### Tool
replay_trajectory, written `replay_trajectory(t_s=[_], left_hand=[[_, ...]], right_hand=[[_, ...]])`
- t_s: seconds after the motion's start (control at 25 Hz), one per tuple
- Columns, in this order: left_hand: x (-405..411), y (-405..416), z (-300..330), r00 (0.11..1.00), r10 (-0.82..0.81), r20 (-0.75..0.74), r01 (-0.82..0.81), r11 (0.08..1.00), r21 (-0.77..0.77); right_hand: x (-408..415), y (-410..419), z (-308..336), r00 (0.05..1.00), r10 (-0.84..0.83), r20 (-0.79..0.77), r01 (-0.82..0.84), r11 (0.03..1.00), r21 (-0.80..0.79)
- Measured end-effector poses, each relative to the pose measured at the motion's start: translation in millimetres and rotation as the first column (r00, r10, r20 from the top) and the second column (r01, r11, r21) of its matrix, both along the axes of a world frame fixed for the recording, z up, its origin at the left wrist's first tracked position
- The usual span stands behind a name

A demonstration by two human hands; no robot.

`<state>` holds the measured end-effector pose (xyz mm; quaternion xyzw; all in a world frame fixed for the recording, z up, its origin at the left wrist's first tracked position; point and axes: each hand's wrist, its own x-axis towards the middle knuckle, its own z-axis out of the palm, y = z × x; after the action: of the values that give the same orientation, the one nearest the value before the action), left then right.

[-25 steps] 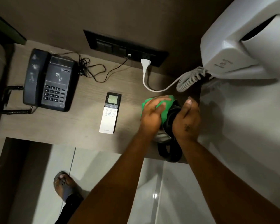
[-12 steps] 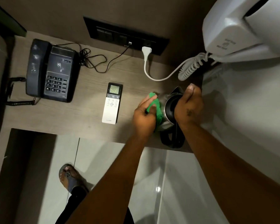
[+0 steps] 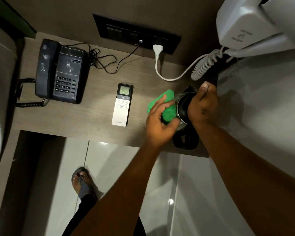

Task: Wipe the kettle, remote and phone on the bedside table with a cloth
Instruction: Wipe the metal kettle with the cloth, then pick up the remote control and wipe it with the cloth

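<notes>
While I look down from the head camera, my left hand [image 3: 160, 123] grasps the green cloth [image 3: 162, 106], bunched under its fingers [image 3: 158, 103] and pressed against the left side of the kettle [image 3: 184, 106]. My right hand [image 3: 203, 106] is clenched over the kettle's top on the right. The kettle stands at the right end of the bedside table [image 3: 95, 116]; the remote [image 3: 122, 104] lies just left of the cloth, the phone [image 3: 61, 72] well apart, further left.
</notes>
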<state>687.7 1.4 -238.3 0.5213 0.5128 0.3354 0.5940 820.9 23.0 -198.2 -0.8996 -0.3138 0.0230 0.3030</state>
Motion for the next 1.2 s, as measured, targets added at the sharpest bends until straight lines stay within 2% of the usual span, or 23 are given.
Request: replay_trajectory(t_s=[0.08, 0.16, 0.24, 0.32, 0.36, 0.4, 0.44, 0.48, 0.52, 0.56, 0.6, 0.64, 0.68, 0.72, 0.8, 0.84, 0.88, 0.92, 0.96, 1.0, 1.04, 1.12, 1.2], left_hand=[[-3.1, -24.7, 7.7, 0.997, 0.013, -0.07, -0.007, 0.997, 0.08], [-5.1, -21.4, 14.6, 0.99, 0.106, -0.098, -0.101, 0.994, 0.049], [-24.3, -0.5, 19.5, 0.959, 0.28, -0.043, -0.283, 0.945, -0.163], [-60.1, 18.7, 19.1, 0.865, 0.496, 0.08, -0.418, 0.798, -0.433], [-80.3, 24.0, 21.4, 0.794, 0.575, 0.198, -0.396, 0.736, -0.549], [-98.0, 26.8, 24.3, 0.725, 0.618, 0.304, -0.322, 0.694, -0.644], [-112.9, 28.5, 28.7, 0.682, 0.634, 0.364, -0.244, 0.667, -0.704], [-124.7, 29.6, 30.7, 0.674, 0.628, 0.389, -0.179, 0.65, -0.739], [-131.9, 30.6, 30.2, 0.699, 0.612, 0.371, -0.145, 0.629, -0.764], [-135.8, 32.1, 26.8, 0.732, 0.585, 0.349, -0.134, 0.625, -0.769], [-137.9, 35.5, 21.4, 0.761, 0.557, 0.332, -0.139, 0.64, -0.755], [-139.4, 39.7, 13.3, 0.789, 0.531, 0.31, -0.159, 0.663, -0.731], [-141.5, 42.1, 4.5, 0.819, 0.505, 0.274, -0.188, 0.687, -0.702], [-142.9, 43.3, -4.7, 0.853, 0.474, 0.219, -0.223, 0.709, -0.669], [-147.7, 43.1, -27.3, 0.917, 0.4, 0.011, -0.336, 0.785, -0.521], [-151.8, 41.2, -38.7, 0.938, 0.312, -0.153, -0.347, 0.868, -0.355], [-153.9, 37.7, -48.2, 0.916, 0.176, -0.361, -0.249, 0.954, -0.167], [-152.6, 33.8, -55.6, 0.827, 0.046, -0.561, -0.081, 0.996, -0.036], [-148.6, 29.3, -61.1, 0.724, -0.021, -0.69, 0.055, 0.998, 0.028], [-143.4, 26.0, -64.3, 0.672, -0.066, -0.737, 0.118, 0.993, 0.018], [-138.0, 25.5, -64.4, 0.668, -0.083, -0.74, 0.117, 0.993, -0.006], [-135.2, 27.5, -69.6, 0.695, -0.096, -0.713, 0.098, 0.994, -0.038], [-139.1, 28.0, -78.0, 0.741, -0.066, -0.668, 0.064, 0.998, -0.027]], right_hand=[[0.2, -2.1, -2.9, 1.0, 0.001, -0.012, -0.001, 1.0, 0.009], [-0.4, -0.8, -0.4, 0.997, 0.0, -0.074, -0.004, 0.999, -0.053], [-4.7, 0.6, 14.1, 0.995, 0.093, -0.038, -0.097, 0.989, -0.109], [-29.1, 1.1, 40.6, 0.947, 0.32, 0.039, -0.318, 0.947, -0.034], [-51.9, -2.7, 46.1, 0.924, 0.382, -0.01, -0.382, 0.923, 0.039], [-81.0, -9.1, 48.7, 0.914, 0.373, -0.157, -0.364, 0.928, 0.086], [-111.0, -17.6, 46.2, 0.876, 0.285, -0.388, -0.268, 0.958, 0.098], [-139.1, -22.7, 38.5, 0.747, 0.167, -0.644, -0.128, 0.986, 0.106], [-160.3, -26.6, 26.0, 0.507, 0.091, -0.857, 0.032, 0.992, 0.124], [-173.3, -29.1, 13.0, 0.229, 0.048, -0.972, 0.153, 0.985, 0.084], [-181.0, -29.6, 1.8, 0.019, 0.042, -0.999, 0.193, 0.98, 0.045], [-183.6, -27.4, -7.4, -0.092, 0.055, -0.994, 0.183, 0.982, 0.037], [-182.2, -22.8, -15.6, -0.076, 0.042, -0.996, 0.176, 0.984, 0.028], [-179.1, -17.1, -20.1, 0.007, 0.011, -1.0, 0.187, 0.982, 0.012], [-163.3, 2.5, -28.5, 0.281, -0.016, -0.96, 0.2, 0.979, 0.042], [-153.5, 15.4, -31.4, 0.447, 0.024, -0.894, 0.144, 0.985, 0.098], [-144.2, 29.5, -31.5, 0.62, 0.102, -0.778, 0.014, 0.99, 0.141], [-136.8, 45.4, -32.6, 0.773, 0.206, -0.6, -0.167, 0.979, 0.12], [-132.8, 60.1, -37.0, 0.863, 0.327, -0.386, -0.338, 0.94, 0.04], [-132.3, 72.5, -43.0, 0.871, 0.453, -0.189, -0.471, 0.88, -0.062], [-135.5, 82.5, -50.8, 0.823, 0.564, -0.072, -0.567, 0.804, -0.178], [-143.3, 90.8, -70.2, 0.702, 0.711, -0.037, -0.669, 0.642, -0.375], [-149.0, 82.8, -92.8, 0.63, 0.775, -0.051, -0.701, 0.539, -0.467]])
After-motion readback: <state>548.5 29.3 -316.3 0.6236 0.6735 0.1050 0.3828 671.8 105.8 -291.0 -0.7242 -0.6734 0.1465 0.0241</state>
